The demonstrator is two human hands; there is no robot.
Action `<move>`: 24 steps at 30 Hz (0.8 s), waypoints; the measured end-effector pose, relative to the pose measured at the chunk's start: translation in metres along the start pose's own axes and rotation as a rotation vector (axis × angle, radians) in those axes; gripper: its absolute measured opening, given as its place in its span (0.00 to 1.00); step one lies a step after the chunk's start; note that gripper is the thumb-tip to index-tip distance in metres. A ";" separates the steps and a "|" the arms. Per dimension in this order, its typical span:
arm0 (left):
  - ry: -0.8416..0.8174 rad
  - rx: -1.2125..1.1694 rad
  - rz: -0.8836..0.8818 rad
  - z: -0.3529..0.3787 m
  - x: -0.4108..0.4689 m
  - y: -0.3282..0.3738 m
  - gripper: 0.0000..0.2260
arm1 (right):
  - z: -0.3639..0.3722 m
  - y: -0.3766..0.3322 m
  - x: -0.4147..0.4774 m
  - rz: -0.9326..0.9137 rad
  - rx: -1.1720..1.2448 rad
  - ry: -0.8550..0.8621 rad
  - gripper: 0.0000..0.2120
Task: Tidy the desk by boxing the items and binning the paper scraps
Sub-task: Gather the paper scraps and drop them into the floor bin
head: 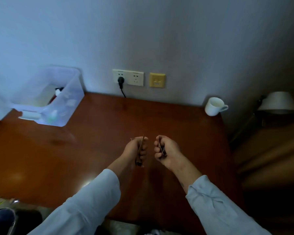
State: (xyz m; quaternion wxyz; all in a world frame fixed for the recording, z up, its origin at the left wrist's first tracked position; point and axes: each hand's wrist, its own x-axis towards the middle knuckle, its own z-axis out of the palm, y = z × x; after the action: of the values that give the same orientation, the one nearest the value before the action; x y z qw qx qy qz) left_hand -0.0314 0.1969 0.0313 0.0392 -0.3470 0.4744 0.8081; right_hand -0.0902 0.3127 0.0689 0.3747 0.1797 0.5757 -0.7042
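Note:
Over the middle of the brown wooden desk (95, 133) my left hand (136, 150) grips a thin brown paper scrap (140, 146) that stands edge-on between fingers and thumb. A short gap to the right, my right hand (165, 150) is curled round another small paper scrap (162, 149), mostly hidden by its fingers. At the back left of the desk stands a clear plastic box (58, 99) holding several small items, among them a white bottle and a green-capped one.
A white mug (214, 106) sits at the desk's back right corner by the wall. Wall sockets with a black plug (121, 81) are behind the desk. A lamp shade (278, 103) hangs beyond the right edge. A dark chair (2, 219) is at lower left.

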 end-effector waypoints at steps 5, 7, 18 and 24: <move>0.037 -0.055 0.047 -0.044 -0.013 0.039 0.07 | 0.065 -0.004 -0.001 -0.038 -0.050 -0.081 0.14; 0.024 -0.069 0.046 -0.063 -0.018 0.055 0.07 | 0.089 -0.003 -0.002 -0.053 -0.041 -0.103 0.14; -0.061 -0.194 0.071 -0.188 -0.035 0.135 0.09 | 0.225 0.027 -0.010 -0.076 0.003 -0.164 0.12; 0.005 -0.266 0.117 -0.272 -0.049 0.159 0.09 | 0.306 0.056 -0.006 -0.036 -0.063 -0.240 0.12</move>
State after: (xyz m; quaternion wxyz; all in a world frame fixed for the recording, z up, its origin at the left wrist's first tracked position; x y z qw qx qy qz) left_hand 0.0861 -0.0930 0.0938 -0.0557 -0.3229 0.3827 0.8638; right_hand 0.0094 0.0218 0.1188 0.4339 0.0719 0.5516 -0.7087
